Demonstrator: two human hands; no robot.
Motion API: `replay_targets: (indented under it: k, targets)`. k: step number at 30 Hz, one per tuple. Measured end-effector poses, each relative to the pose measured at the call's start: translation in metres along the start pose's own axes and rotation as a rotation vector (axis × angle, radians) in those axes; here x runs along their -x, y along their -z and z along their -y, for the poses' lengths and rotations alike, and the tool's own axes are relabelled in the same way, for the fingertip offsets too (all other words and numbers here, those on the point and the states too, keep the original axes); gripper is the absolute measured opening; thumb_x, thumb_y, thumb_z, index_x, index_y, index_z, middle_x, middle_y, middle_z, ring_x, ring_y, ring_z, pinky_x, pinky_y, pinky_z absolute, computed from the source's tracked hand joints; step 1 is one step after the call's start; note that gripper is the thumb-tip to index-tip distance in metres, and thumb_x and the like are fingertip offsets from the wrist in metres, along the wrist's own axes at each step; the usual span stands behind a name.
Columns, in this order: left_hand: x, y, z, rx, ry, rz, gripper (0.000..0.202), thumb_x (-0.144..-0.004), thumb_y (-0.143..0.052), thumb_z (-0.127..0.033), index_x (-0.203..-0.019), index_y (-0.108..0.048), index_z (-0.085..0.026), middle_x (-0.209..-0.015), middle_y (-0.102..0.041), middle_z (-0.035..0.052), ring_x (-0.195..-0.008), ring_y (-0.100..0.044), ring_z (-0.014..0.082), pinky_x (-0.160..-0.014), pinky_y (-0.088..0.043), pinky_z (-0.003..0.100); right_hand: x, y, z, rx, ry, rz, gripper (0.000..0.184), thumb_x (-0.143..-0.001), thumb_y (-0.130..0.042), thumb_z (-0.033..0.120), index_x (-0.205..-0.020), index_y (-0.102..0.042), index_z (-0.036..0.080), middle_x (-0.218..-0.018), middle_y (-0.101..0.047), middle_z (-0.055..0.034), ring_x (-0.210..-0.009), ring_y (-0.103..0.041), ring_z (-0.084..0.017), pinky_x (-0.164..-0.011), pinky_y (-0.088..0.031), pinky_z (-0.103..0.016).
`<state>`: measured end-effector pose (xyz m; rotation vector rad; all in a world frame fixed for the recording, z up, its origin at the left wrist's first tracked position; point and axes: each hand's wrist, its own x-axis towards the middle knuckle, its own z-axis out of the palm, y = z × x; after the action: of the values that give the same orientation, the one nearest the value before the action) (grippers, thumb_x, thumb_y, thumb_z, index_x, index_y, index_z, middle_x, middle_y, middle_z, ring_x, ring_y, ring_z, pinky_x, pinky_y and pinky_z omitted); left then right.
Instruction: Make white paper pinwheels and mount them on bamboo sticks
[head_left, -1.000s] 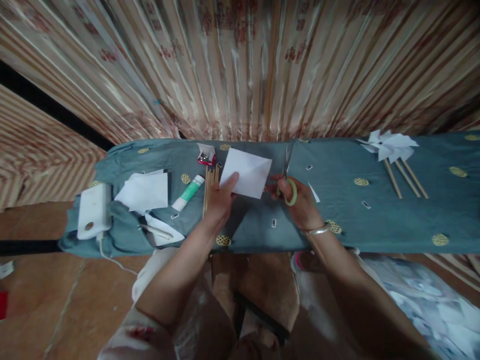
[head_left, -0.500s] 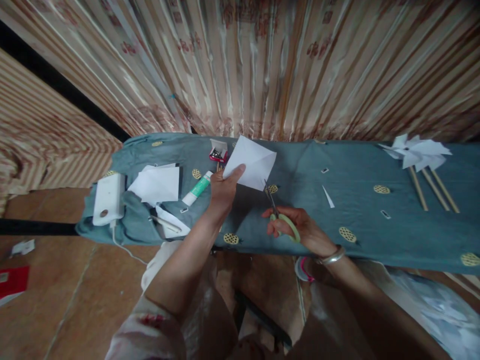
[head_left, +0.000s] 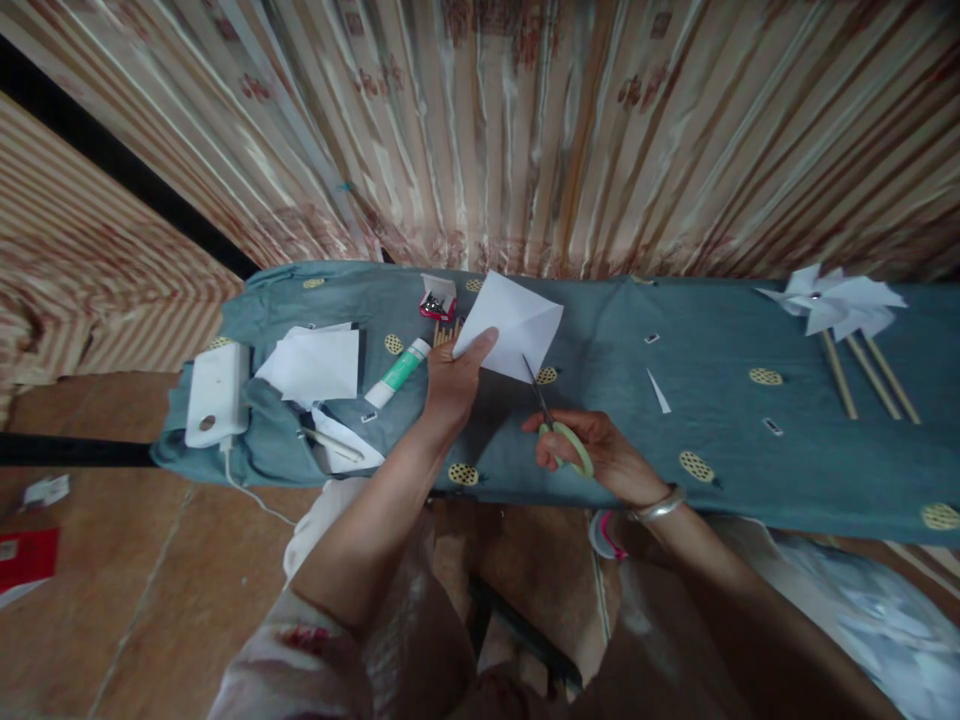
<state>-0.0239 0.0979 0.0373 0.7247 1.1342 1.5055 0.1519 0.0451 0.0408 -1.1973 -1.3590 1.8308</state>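
Observation:
My left hand [head_left: 450,378] pinches a white square of paper [head_left: 514,324] by its near left corner and holds it up over the blue-grey cloth-covered board [head_left: 615,450]. My right hand [head_left: 592,452] is closed on green-handled scissors [head_left: 556,428]. Their blades point up and touch the paper's lower edge. A silver bangle sits on my right wrist.
On the board's left lie a white power bank [head_left: 214,394] with a cable, loose white sheets [head_left: 315,364], a green-and-white glue tube [head_left: 397,372], wooden sticks [head_left: 444,332] and a small red box [head_left: 435,298]. Finished paper pinwheels on sticks [head_left: 840,310] lie at the far right. A striped curtain hangs behind.
My left hand lifted the paper off the board. My right hand drew the scissors toward me, turned them, and brought the blades to the paper's lower edge.

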Motion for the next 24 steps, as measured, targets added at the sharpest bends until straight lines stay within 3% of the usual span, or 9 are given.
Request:
replay_targets:
  k: [15, 24]
  targets:
    - [0.0004, 0.0010, -0.0008, -0.001, 0.037, -0.014, 0.018, -0.071, -0.081, -0.034, -0.079, -0.075, -0.019, -0.079, -0.076, 0.0051, -0.089, -0.072, 0.0269, -0.075, -0.057, 0.036, -0.0016, -0.0003, -0.0020, -0.040, -0.012, -0.013, 0.046, -0.060, -0.084, 0.058, -0.080, -0.073, 0.018, -0.057, -0.064, 0.0006, -0.051, -0.055, -0.011, -0.050, -0.044, -0.024]
    - [0.0000, -0.0004, -0.0020, 0.038, 0.023, -0.019, 0.027, -0.063, -0.085, -0.039, -0.076, -0.073, -0.019, -0.073, -0.075, 0.0039, -0.070, -0.070, 0.0211, -0.065, -0.055, 0.031, -0.0037, -0.0024, -0.0055, -0.087, -0.037, -0.049, 0.044, -0.054, -0.088, 0.053, -0.076, -0.073, 0.018, -0.053, -0.062, 0.0027, -0.047, -0.052, -0.009, -0.048, -0.044, -0.024]
